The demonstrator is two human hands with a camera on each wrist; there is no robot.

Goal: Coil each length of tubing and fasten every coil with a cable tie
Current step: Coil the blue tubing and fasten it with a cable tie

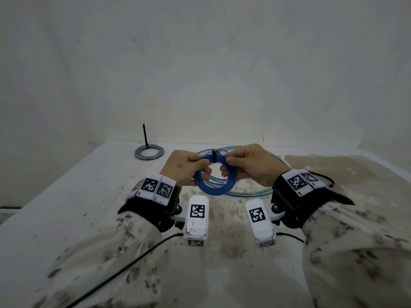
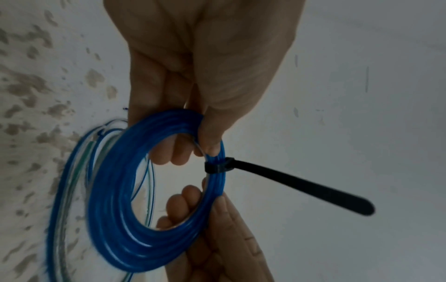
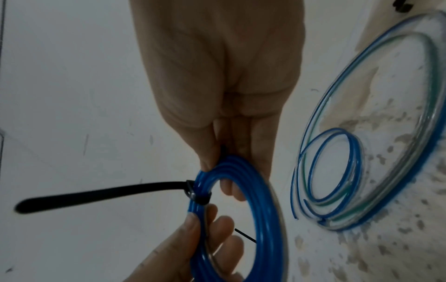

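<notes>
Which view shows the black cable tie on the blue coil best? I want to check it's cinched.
The left wrist view: the cable tie wraps tight round the blue coil, head and long tail in full sight. The right wrist view shows it too, blurrier. In the head view it is only a small dark band between the hands.

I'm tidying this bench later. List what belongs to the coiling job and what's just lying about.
Part of the job:
- blue coil, gripped by the left hand and right hand
- black cable tie cinched round it, tail sticking out
- loose tubing on the table, blue and green-tinted, not yet tied
- tied coil at the far left, its tie tail upright

Lying about:
- stained table
- black cable
</notes>
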